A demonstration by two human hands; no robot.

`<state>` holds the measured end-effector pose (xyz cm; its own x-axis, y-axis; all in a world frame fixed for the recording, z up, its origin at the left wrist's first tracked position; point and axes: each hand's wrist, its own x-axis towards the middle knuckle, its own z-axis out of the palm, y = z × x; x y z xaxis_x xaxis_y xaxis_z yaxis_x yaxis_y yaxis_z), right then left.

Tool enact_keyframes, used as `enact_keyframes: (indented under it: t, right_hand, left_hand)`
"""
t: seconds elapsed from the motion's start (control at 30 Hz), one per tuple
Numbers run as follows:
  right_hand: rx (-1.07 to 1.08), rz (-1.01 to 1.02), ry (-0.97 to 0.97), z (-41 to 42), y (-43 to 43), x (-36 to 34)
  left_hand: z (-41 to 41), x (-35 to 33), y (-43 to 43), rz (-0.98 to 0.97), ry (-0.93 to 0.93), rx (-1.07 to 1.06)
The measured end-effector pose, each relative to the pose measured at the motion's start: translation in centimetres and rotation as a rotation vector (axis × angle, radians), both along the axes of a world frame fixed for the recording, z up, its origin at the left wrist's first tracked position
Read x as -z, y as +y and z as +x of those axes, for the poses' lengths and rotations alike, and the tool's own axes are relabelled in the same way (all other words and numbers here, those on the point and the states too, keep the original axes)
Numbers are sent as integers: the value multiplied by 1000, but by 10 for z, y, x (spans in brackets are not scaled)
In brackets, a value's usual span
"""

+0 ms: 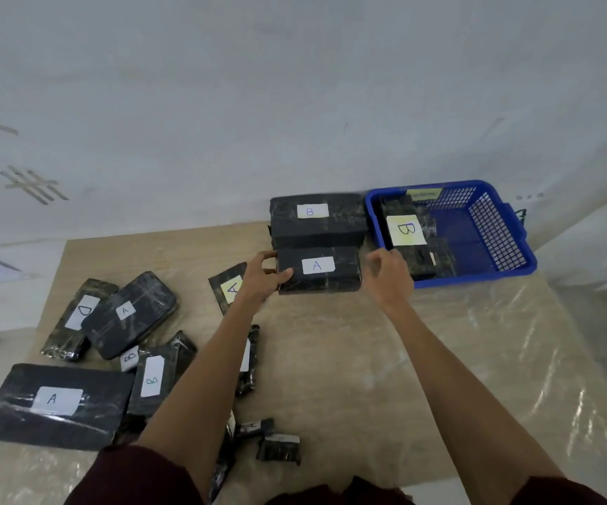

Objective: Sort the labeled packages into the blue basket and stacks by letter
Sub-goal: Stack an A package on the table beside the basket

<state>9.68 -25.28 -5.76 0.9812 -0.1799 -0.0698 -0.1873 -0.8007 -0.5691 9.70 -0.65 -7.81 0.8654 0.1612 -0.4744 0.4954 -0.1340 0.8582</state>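
Observation:
A black wrapped package marked A (334, 282) lies on the table in front of a bigger black package marked B (316, 227). My left hand (263, 277) grips the left end of the A package, thumb on top. My right hand (389, 275) hovers just off its right end, fingers loosely curled, holding nothing. To the right stands the blue basket (513, 249), with a B-labelled package (405, 231) and other dark packages inside. A flat package with a yellow A label (227, 289) lies partly under my left wrist.
At the left of the table lie several more black packages: a large A (54, 406), a smaller A (130, 315), a D (76, 318) and a B (156, 377). Small dark packages (280, 446) sit near the front edge. A white wall rises behind the table.

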Motion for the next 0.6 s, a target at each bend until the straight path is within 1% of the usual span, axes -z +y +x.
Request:
enact_keyframes:
  t: [0.1, 0.23, 0.27, 0.4, 0.5, 0.6]
  right_hand:
    - [-61, -239, 46, 7, -16, 4]
    - [-184, -416, 115, 24, -37, 11]
    - [-218, -409, 131, 27, -42, 14]
    - [-296, -253, 118, 34, -61, 24]
    - [-357, -238, 116, 38, -68, 25]
    - [-358, -239, 134, 43, -69, 26]
  left_hand:
    - [6, 9, -12, 49, 23, 28]
    - [18, 26, -24, 50, 51, 10]
    - [21, 30, -27, 58, 58, 1]
    - [33, 43, -43, 88, 92, -57]
    - [39, 51, -59, 94, 121, -102]
    - [45, 59, -73, 118, 139, -139]
